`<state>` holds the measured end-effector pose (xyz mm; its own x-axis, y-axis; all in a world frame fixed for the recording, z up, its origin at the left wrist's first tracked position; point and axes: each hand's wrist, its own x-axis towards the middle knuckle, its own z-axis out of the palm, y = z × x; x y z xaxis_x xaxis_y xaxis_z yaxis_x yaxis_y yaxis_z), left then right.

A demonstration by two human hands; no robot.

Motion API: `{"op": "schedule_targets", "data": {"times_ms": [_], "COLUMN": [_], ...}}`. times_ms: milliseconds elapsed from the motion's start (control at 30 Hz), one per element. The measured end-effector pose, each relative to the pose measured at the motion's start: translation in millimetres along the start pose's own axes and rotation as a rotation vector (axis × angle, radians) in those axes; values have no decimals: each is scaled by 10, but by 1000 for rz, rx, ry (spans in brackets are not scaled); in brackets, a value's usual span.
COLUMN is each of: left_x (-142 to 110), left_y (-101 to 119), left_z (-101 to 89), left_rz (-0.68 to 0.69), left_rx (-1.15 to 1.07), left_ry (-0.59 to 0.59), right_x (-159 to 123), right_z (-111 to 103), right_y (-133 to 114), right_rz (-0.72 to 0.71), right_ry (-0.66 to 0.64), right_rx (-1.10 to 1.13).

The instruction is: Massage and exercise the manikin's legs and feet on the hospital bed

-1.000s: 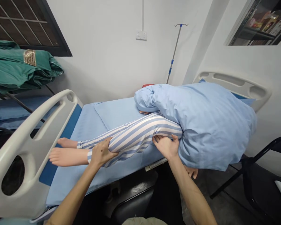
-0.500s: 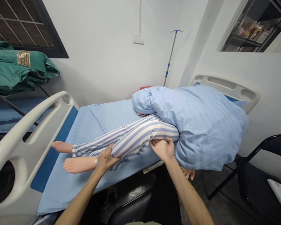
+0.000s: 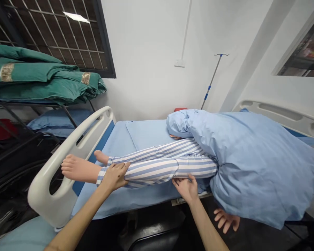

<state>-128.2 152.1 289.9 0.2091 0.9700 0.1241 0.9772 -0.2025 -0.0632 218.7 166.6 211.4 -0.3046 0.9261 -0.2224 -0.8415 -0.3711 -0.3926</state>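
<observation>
A nursing manikin's near leg [image 3: 151, 170], in blue-and-white striped trousers, lies nearly straight and raised a little off the bed. My left hand [image 3: 114, 176] is wrapped round its shin just above the ankle. At the knee, my right hand [image 3: 187, 188] holds the leg from below, its fingertips partly hidden under the cloth. The bare near foot [image 3: 80, 169] points up toward the footboard. Behind it rests the far leg [image 3: 157, 150] with its own bare foot [image 3: 101, 157]. A light blue quilt [image 3: 253, 157] covers the manikin's upper body; one manikin hand [image 3: 227, 220] hangs out below it.
The bed has a blue sheet [image 3: 149, 129] and a pale footboard [image 3: 45, 195] at the left. An IV pole [image 3: 209, 87] stands by the wall. Folded green covers [image 3: 42, 80] lie on a rack at left. A black chair [image 3: 157, 240] is close below me.
The near leg has gone from bent at the knee to almost straight, its foot raised and shifted toward the footboard. Both my hands stay on it. The camera view has turned left.
</observation>
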Motion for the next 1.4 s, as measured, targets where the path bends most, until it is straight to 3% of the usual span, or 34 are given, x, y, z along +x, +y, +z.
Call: {"op": "schedule_targets", "data": {"times_ms": [133, 467, 600, 767, 900, 1000, 1067, 1167, 1300, 1400], "left_x": [-61, -212, -238, -273, -230, -135, -73, -32, -53, -65], "left_y": [-90, -277, -276, -271, -194, -76, -4, 45, 25, 16], "left_z": [135, 689, 920, 1342, 1468, 1442, 1433, 1448, 1449, 1427], "left_rz": [14, -43, -60, -70, -49, -10, 2, 6, 10, 38], "left_rx": [5, -26, -43, -76, -123, -182, -217, -270, -315, -323], "left_ry": [-39, -98, -175, -248, -264, -294, -291, -281, -225, -207], "right_x": [34, 170, 181, 90, 16, 32, 103, 374, 1145, 1850], "right_z": [-114, -479, -659, -887, -890, -623, -293, 383, 1322, 1814], "right_y": [102, 266, 366, 371, 277, 285, 378, 693, 1493, 2287], "right_rz": [6, 51, 118, 177, 299, 363, 425, 435, 154, -141], "right_ry": [14, 33, 67, 293, 306, 238, 69, -236, -412, -363], "right_rx": [-22, -154, -301, -545, -861, -1163, -1323, -1384, -1167, -1062]}}
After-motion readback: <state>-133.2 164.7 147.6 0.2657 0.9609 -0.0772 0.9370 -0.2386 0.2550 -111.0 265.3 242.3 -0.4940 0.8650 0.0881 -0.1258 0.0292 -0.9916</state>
